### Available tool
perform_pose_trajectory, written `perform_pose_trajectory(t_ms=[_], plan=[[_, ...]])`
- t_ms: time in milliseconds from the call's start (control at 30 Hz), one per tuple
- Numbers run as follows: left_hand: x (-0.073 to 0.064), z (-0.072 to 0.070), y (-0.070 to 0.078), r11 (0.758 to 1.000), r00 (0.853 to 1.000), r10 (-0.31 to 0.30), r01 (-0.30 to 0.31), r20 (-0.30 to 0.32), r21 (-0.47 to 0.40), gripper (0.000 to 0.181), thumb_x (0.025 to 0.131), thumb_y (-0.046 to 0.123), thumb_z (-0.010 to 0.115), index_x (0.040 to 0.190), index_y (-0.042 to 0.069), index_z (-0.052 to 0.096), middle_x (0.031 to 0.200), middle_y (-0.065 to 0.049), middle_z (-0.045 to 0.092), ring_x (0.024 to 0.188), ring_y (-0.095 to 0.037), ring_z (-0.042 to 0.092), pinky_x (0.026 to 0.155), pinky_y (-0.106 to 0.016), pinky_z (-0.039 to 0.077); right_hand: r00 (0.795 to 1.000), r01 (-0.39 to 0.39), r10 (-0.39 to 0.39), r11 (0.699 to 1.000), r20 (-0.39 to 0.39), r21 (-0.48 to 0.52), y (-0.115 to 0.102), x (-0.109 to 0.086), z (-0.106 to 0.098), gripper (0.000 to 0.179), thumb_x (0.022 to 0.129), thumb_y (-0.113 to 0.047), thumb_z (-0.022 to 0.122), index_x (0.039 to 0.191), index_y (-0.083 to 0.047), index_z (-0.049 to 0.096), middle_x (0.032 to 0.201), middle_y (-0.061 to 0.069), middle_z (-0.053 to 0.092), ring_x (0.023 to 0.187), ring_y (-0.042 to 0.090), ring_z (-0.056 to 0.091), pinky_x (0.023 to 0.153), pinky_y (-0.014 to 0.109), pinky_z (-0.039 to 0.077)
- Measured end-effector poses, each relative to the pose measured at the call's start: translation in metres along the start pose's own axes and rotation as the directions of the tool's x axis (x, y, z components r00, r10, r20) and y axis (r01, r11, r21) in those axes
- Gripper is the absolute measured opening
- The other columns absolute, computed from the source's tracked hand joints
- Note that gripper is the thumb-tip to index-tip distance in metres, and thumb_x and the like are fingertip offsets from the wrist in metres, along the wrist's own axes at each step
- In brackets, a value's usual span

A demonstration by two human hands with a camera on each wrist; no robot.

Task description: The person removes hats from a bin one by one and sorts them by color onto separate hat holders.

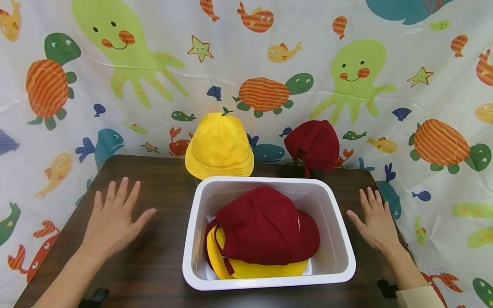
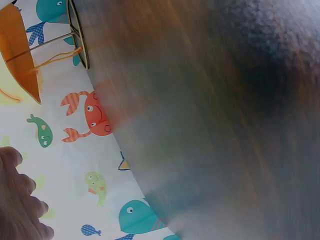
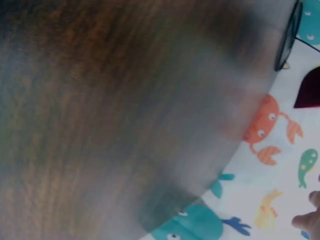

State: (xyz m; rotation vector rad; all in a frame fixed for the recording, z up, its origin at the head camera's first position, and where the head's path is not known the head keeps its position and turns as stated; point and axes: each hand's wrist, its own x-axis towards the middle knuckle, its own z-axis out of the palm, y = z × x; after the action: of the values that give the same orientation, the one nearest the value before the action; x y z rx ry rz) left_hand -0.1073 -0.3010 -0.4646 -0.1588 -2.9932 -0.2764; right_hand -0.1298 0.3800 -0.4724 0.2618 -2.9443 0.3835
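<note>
White plastic forms the tub (image 1: 269, 284), which sits between the two hands, just in from the far edge of the brown wood-grain desk (image 1: 161, 252). Dark red cloth makes up the top cap (image 1: 265, 226), lying in the tub with its crown upward and its brim toward the desk's right edge; a loose strap (image 1: 229, 266) hangs at its other end. Under it is a yellow hat (image 1: 269, 269), showing along the near side and the left end. Behind the tub, at the desk's far edge, a yellow bucket hat (image 1: 219, 147) with a green sprig (image 1: 227, 112) on top stands left of a raised red cap (image 1: 317, 147), nearer the far right corner. Wire rings show below these two in the wrist views. The left hand (image 1: 115, 218) is between the tub and the desk's left edge, back upward, fingers straight and spread, thumb out toward the tub, holding nothing. The right hand (image 1: 375, 224) is near the right edge, its fingers extended toward the far right corner, likewise holding nothing; whether either palm touches the desk I cannot tell. A pale sleeve (image 1: 420, 297) covers the right forearm. Beyond hangs a white curtain (image 1: 161, 25) printed with sea animals.
</note>
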Motion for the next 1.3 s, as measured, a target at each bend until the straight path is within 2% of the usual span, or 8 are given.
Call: perform_pose_trajectory(t_ms=[533, 900, 1133, 1300], plan=[[-0.005, -0.023, 0.017, 0.998, 0.996, 0.069, -0.069, -0.056, 0.012, 0.096, 0.099, 0.064, 0.056, 0.166, 0.005, 0.021, 0.171, -0.028, 0.009, 0.157, -0.05, -0.002, 0.122, -0.059, -0.018, 0.995, 0.071, -0.068, 0.997, -0.07, 0.034, -0.022, 0.002, -0.034, 0.083, 0.105, -0.051, 0.054, 0.164, 0.001, 0.025, 0.169, 0.031, 0.019, 0.157, 0.05, 0.011, 0.124, 0.07, 0.005], [-0.008, -0.035, 0.029, 0.99, 0.985, 0.137, -0.138, -0.109, -0.003, 0.094, 0.1, 0.063, 0.056, 0.166, 0.004, 0.024, 0.17, -0.028, 0.015, 0.158, -0.049, 0.005, 0.125, -0.059, -0.013, 0.987, 0.125, -0.122, 0.992, -0.107, 0.025, -0.041, 0.001, -0.054, 0.083, 0.103, -0.049, 0.058, 0.164, -0.002, 0.027, 0.17, 0.025, 0.023, 0.154, 0.048, 0.024, 0.123, 0.068, 0.017], [-0.013, -0.042, 0.039, 0.984, 0.974, 0.169, -0.175, -0.148, -0.023, 0.092, 0.098, 0.06, 0.06, 0.163, 0.003, 0.031, 0.168, -0.029, 0.024, 0.155, -0.051, 0.018, 0.126, -0.058, -0.008, 0.971, 0.174, -0.168, 0.985, -0.167, 0.021, -0.054, 0.003, -0.064, 0.081, 0.101, -0.049, 0.062, 0.162, -0.005, 0.035, 0.167, 0.025, 0.03, 0.147, 0.052, 0.036, 0.118, 0.069, 0.03], [-0.016, -0.047, 0.049, 0.976, 0.959, 0.2, -0.214, -0.198, -0.049, 0.088, 0.096, 0.058, 0.065, 0.16, 0.003, 0.039, 0.164, -0.028, 0.034, 0.146, -0.052, 0.036, 0.128, -0.057, 0.0, 0.952, 0.226, -0.214, 0.974, -0.22, 0.03, -0.064, 0.004, -0.072, 0.078, 0.099, -0.05, 0.065, 0.159, -0.006, 0.042, 0.165, 0.024, 0.036, 0.142, 0.052, 0.041, 0.115, 0.068, 0.035]])
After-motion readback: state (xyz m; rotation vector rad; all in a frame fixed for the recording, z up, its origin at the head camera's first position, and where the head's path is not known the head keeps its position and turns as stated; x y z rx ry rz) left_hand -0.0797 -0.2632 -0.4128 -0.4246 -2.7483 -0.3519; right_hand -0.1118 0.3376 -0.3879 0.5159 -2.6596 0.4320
